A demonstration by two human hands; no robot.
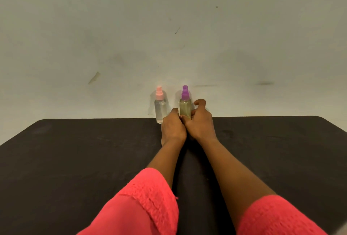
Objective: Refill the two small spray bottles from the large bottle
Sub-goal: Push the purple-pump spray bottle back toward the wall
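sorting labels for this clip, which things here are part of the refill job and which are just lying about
Job: pink-capped spray bottle; purple-capped spray bottle, held by left hand and right hand. Large bottle not in view.
Just there: black table; wall.

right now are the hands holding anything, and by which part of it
The purple-capped spray bottle, gripped by the lower half of its body: the left hand on its left side, the right hand on its right.

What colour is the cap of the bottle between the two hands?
The bottle has a purple cap; head view.
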